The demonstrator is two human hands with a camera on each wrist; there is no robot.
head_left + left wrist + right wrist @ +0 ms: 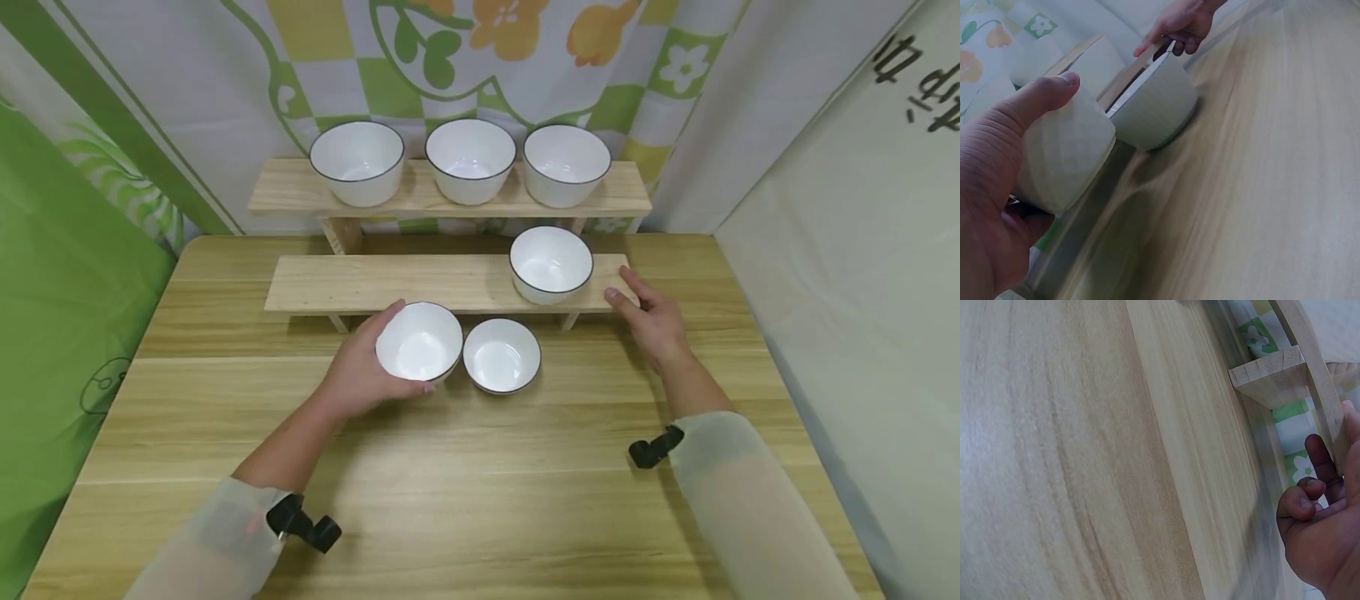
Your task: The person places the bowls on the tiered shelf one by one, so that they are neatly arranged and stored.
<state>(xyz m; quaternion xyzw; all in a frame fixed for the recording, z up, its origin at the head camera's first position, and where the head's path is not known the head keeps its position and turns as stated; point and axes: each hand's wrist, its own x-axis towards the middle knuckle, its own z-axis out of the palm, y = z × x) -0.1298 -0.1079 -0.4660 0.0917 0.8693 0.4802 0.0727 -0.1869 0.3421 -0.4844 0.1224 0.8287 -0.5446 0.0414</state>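
My left hand (365, 367) grips a white bowl (420, 342) with a dark rim, thumb on the near side and fingers round the far left side. In the left wrist view the thumb presses on the faceted outer wall of that bowl (1069, 153), raised over the table. Just right of it, a second white bowl (502, 357) stands upright on the table. My right hand (654, 321) holds the right end of the lower wooden shelf (405, 283). The right wrist view shows one finger (1321, 456) against the underside of the board, other fingers curled.
Three white bowls, including the middle bowl (470, 162), stand in a row on the upper shelf (288, 190). Another bowl (551, 265) is on the lower shelf's right part. A patterned curtain (390, 83) hangs behind the wooden table (480, 500).
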